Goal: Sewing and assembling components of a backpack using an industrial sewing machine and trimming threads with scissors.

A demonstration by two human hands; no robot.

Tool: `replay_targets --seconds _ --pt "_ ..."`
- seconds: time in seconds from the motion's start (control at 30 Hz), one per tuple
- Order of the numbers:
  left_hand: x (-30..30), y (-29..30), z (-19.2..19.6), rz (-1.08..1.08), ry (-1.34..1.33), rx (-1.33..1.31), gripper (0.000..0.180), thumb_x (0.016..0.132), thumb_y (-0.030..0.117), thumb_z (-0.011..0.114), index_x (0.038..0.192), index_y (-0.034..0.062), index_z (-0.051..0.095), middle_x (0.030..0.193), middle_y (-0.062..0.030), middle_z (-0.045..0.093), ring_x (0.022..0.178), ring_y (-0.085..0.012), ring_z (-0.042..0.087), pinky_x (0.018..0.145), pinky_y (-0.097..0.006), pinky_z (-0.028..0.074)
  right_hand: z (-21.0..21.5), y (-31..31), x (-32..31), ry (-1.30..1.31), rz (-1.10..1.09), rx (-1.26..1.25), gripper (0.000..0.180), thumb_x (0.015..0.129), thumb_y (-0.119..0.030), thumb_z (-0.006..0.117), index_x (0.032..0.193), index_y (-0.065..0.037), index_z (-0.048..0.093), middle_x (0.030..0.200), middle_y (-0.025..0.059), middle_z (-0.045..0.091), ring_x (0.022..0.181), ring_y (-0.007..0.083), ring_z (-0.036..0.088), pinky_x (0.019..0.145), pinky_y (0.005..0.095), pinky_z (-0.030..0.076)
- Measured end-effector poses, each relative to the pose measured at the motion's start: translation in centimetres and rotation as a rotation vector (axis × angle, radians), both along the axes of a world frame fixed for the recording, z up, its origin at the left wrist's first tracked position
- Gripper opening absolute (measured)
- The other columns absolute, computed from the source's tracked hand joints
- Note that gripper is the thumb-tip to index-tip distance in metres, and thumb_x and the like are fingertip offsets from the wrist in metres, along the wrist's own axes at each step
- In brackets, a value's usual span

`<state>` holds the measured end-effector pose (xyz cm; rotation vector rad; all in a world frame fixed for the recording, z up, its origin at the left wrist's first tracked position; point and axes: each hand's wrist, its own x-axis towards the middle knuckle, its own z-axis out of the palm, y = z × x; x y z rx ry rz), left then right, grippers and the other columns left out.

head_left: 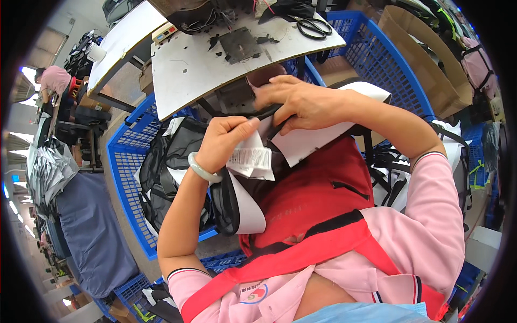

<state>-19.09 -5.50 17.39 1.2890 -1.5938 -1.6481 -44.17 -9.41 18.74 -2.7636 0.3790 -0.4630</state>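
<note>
Rows of workstations run off along the left side of this workshop, where another person in a pink top (54, 78) bends over a bench far back. Closer in, a white worktable (183, 70) tilts across the top of the head view, with black scraps (239, 46) lying near its far edge and a pair of black-handled scissors (314, 27) at its far right corner. Blue plastic crates stand on both sides of it: one (121, 177) below the table's left corner, holding dark mesh and strap pieces (161, 172), and another (388, 59) behind the table's right end, next to a large cardboard box (425, 64).

Just below the table's near edge, the worker in a pink shirt and red apron (318, 199) holds a black and white fabric piece (301, 142) up over the lap. Her left hand (223, 142), a pale green bangle (202, 169) on its wrist, is closed in a pinch on the piece's black edge, with a white printed label (250, 159) hanging just under the fingers. Her right hand (301, 102) lies over the top of the same piece, fingers curled down and gripping its black trim; the two hands sit near each other, thumbs almost meeting. The lower part of the piece droops past the left forearm toward the apron.
</note>
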Motion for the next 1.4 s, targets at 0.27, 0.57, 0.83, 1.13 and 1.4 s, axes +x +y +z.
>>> replay_targets --seconds 0.27,0.57,0.83,1.13,1.4 --pt "2.1 -2.3 2.3 -0.047 0.084 0.003 0.023 0.088 0.019 0.068 0.101 0.0 0.067 0.082 0.0022 0.064 0.073 -0.0038 0.055 0.065 -0.02 0.045 4.3 -1.8 -0.6 0.139 -0.139 0.518 0.028 0.083 -0.019 0.065 0.104 -0.002 0.068 0.093 0.0148 0.068 0.084 0.0273 0.065 0.075 0.0348 0.049" --pt "0.0 -8.7 3.6 0.046 0.051 -0.284 0.021 0.087 0.011 0.066 0.102 -0.0036 0.067 0.084 -0.0003 0.065 0.073 -0.0059 0.056 0.065 -0.021 0.046 8.2 -6.4 -1.6 0.193 -0.415 0.54 0.03 0.082 -0.022 0.067 0.101 0.001 0.067 0.088 0.0104 0.068 0.081 0.018 0.062 0.076 0.0311 0.048" --pt "-1.0 -14.5 1.4 0.131 0.066 -0.232 0.024 0.086 0.015 0.068 0.102 -0.0031 0.068 0.084 -0.0021 0.066 0.071 -0.0078 0.058 0.064 -0.022 0.046 6.4 -11.2 -2.6 0.191 -0.481 0.496 0.034 0.082 -0.027 0.067 0.102 0.0 0.067 0.087 0.0092 0.068 0.081 0.0171 0.062 0.076 0.0306 0.048" --pt "-1.6 -19.4 0.6 0.19 0.042 -0.166 0.025 0.085 0.015 0.07 0.103 -0.0026 0.069 0.085 -0.005 0.068 0.071 -0.0101 0.061 0.065 -0.022 0.047 4.8 -15.8 -2.7 0.165 -0.548 0.518 0.04 0.082 -0.033 0.067 0.105 0.0 0.068 0.087 0.0068 0.066 0.077 0.0138 0.061 0.074 0.0281 0.049" --pt "-1.3 -21.3 -0.6 0.208 0.064 -0.14 0.027 0.085 0.015 0.07 0.105 -0.0026 0.068 0.088 -0.0053 0.068 0.074 -0.0105 0.061 0.067 -0.021 0.047 3.9 -17.4 -2.5 0.152 -0.531 0.603 0.038 0.083 -0.031 0.066 0.106 -0.001 0.067 0.087 0.0067 0.066 0.077 0.0131 0.06 0.072 0.0282 0.048"
